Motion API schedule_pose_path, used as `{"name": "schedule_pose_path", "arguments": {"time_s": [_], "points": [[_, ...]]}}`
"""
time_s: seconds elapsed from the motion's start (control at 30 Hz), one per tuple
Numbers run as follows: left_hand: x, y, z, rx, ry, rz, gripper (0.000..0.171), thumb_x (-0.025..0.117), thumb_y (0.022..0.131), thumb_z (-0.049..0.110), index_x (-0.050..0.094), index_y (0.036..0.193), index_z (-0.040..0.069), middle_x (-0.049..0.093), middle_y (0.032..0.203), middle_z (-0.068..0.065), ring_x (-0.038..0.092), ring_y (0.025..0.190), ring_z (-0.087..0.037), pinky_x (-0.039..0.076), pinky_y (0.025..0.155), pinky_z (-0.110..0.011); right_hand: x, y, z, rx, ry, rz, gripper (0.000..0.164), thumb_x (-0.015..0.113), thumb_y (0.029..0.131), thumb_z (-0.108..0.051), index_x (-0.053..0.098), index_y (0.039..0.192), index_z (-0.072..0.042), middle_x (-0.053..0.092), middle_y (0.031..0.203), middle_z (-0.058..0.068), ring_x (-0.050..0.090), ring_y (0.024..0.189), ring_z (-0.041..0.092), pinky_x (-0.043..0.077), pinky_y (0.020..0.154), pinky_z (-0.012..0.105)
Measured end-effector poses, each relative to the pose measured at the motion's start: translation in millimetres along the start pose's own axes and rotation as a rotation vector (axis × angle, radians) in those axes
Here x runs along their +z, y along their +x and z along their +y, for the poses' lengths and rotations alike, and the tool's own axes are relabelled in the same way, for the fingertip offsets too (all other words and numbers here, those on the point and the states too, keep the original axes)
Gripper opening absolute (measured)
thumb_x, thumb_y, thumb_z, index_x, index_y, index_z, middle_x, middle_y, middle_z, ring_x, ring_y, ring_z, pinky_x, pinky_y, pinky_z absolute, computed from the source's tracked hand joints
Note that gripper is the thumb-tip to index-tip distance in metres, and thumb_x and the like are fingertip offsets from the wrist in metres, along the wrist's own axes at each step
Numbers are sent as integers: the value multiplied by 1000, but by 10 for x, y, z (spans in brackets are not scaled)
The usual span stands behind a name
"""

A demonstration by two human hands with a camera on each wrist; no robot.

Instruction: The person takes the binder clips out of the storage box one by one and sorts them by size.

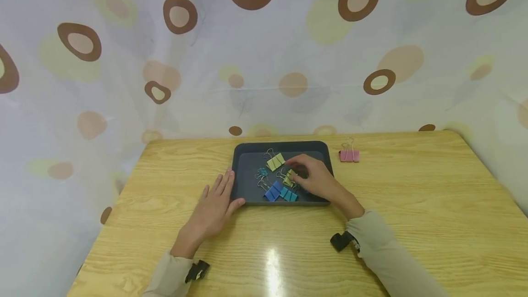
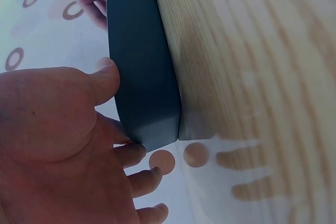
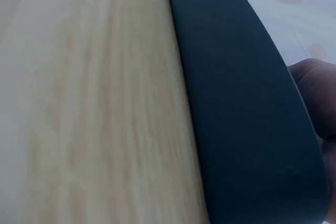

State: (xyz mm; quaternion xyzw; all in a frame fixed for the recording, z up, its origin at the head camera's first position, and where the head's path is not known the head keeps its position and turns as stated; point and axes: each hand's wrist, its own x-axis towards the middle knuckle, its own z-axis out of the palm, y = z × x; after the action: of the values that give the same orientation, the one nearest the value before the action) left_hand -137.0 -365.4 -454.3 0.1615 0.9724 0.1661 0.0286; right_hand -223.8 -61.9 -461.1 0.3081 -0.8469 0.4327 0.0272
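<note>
See dark tray (image 1: 244, 187) on wooden table (image 1: 420, 196), close to the rear edge. Count five binder clips in sight inside: pale yellow clip (image 1: 275, 162) towards the back, small teal clip (image 1: 262, 172) just left of and below it, yellow-green clip (image 1: 288, 178) right of middle, blue clip (image 1: 272, 192) nearer the front, larger teal clip (image 1: 288, 194) right beside the blue one. Find left hand (image 1: 211, 211) along the tray's left side, with fingers straight and slightly spread, grasping nothing, thumb by the front left corner. In left wrist view, note thumb against the tray's rim. Find right hand (image 1: 315, 177) over the tray's right half, with fingers bent, forefinger by the right edge of the pale yellow clip, thumb at the yellow-green clip. Cannot tell from any view: grasping that clip or merely touching it. In right wrist view, get mostly the tray's outer wall and wood grain, with only a slice of hand past the wall. Spot pink clip (image 1: 349, 156) alone on the table, right of the tray, handles up. Note also beige sleeves (image 1: 389, 246), black wrist devices (image 1: 340, 241), and behind everything a pale cloth (image 1: 272, 49) with brown rings and soft spots
</note>
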Motion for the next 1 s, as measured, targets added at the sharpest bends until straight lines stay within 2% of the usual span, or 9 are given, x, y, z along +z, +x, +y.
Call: {"name": "schedule_pose_path", "arguments": {"time_s": [0.17, 0.37, 0.6, 0.73, 1.0], "points": [[-11, 13, 16, 4, 3, 1, 78, 44, 110, 45, 13, 163, -2, 9, 170, -17, 15, 155, -41, 18, 119, -67, 23, 3, 10, 24, -113, -56, 35, 76, 89, 5, 69, 123, 3, 67, 119, 17, 67, 107, 34, 56, 92, 48], [-5, 12, 28, -1, 6, -1, 78, 46, 109, 44, 14, 163, -3, 10, 170, -18, 16, 154, -41, 18, 119, -67, 45, -1, 15, 46, -138, -87, 29, 76, 88, 7, 72, 116, 2, 69, 116, 16, 67, 98, 30, 57, 85, 46], [-13, 2, 24, -12, -4, -12, 78, 44, 110, 45, 11, 163, -2, 7, 171, -17, 14, 155, -41, 17, 119, -67, 77, 10, -1, 105, -177, -100, 23, 76, 89, 4, 75, 109, -5, 67, 113, 11, 66, 97, 27, 56, 85, 46], [-19, -4, 24, -13, -10, -9, 78, 44, 109, 46, 11, 163, -1, 8, 171, -17, 14, 155, -41, 17, 119, -67, 80, 21, 5, 117, -170, -77, 19, 80, 87, 1, 76, 103, -8, 65, 109, 8, 66, 94, 24, 57, 83, 44], [-13, -1, 12, -8, -2, -8, 78, 43, 110, 46, 11, 163, -1, 7, 171, -16, 15, 155, -40, 17, 119, -67, 71, 21, 32, 61, -102, 28, 13, 81, 88, -3, 76, 99, -7, 69, 101, 5, 68, 86, 20, 59, 78, 38]]}}
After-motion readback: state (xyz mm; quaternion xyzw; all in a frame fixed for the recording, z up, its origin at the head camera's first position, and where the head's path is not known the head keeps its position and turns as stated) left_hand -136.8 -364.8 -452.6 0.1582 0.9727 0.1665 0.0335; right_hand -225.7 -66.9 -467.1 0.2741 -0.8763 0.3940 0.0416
